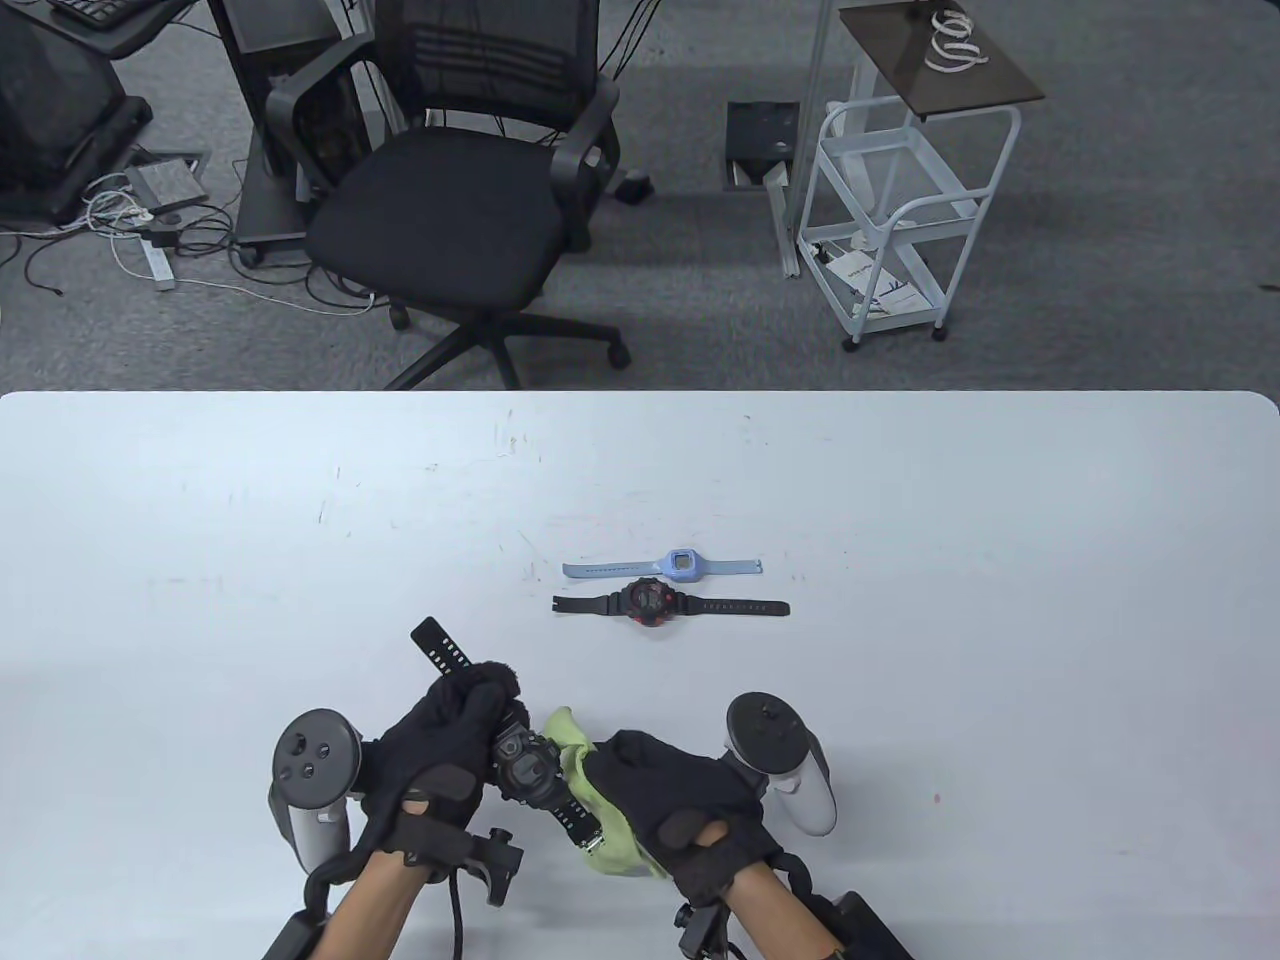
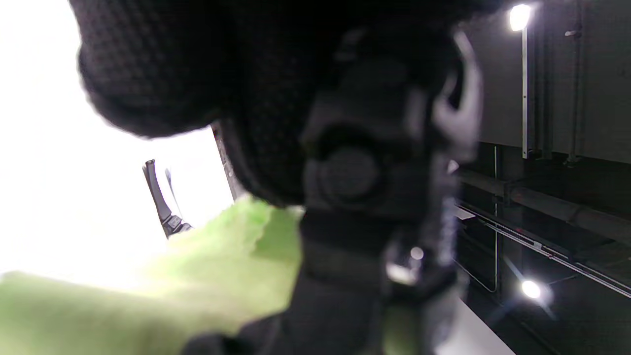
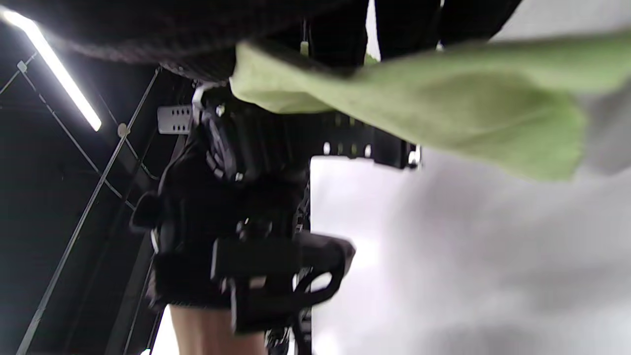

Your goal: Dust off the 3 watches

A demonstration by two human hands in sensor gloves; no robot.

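Note:
My left hand [image 1: 455,730] grips a dark grey digital watch [image 1: 524,768] above the table's near edge, face up, its long strap sticking out toward the far left. My right hand [image 1: 665,785] holds a yellow-green cloth [image 1: 600,800] bunched against the watch's right side. In the left wrist view the watch [image 2: 374,197] fills the middle, blurred, with the cloth [image 2: 207,266] beside it. The right wrist view has the cloth [image 3: 443,103] hanging across the top. A light blue watch [image 1: 672,565] and a black-and-red watch [image 1: 655,603] lie flat, side by side, at the table's middle.
The white table [image 1: 200,560] ends at its far edge; beyond it stand a black office chair [image 1: 470,200] and a white wire trolley [image 1: 900,200] on grey carpet.

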